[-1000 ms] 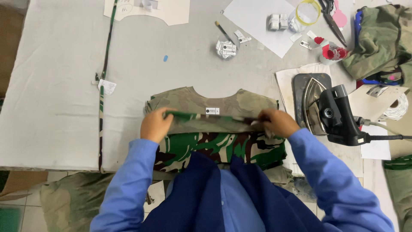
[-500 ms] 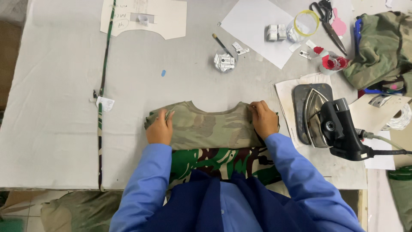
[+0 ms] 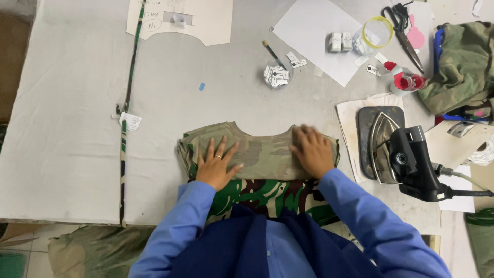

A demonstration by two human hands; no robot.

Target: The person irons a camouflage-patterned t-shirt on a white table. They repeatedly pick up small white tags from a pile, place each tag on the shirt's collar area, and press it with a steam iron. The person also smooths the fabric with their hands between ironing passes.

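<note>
A camouflage fabric piece [image 3: 262, 154] with a curved neckline lies folded at the near edge of the grey table [image 3: 77, 118], its pale reverse side up. My left hand [image 3: 217, 162] rests flat on its left half, fingers spread, a ring on one finger. Flat on the right half presses my right hand [image 3: 311, 150]. Brighter green camouflage cloth [image 3: 267, 193] shows below the fold, by my blue sleeves.
A steam iron [image 3: 406, 154] sits on its pad right of the fabric. Scissors [image 3: 401, 28], a yellow tape ring [image 3: 378, 32], white paper [image 3: 319, 36], small tags [image 3: 277, 75], a paper pattern [image 3: 180, 18] and a camouflage strip [image 3: 128, 92] lie farther back. More camouflage cloth [image 3: 463, 67] is piled far right.
Both hands folded the top edge of the fabric down toward me, then opened and flattened on it. The left hand slid right, the right hand stayed near the right end.
</note>
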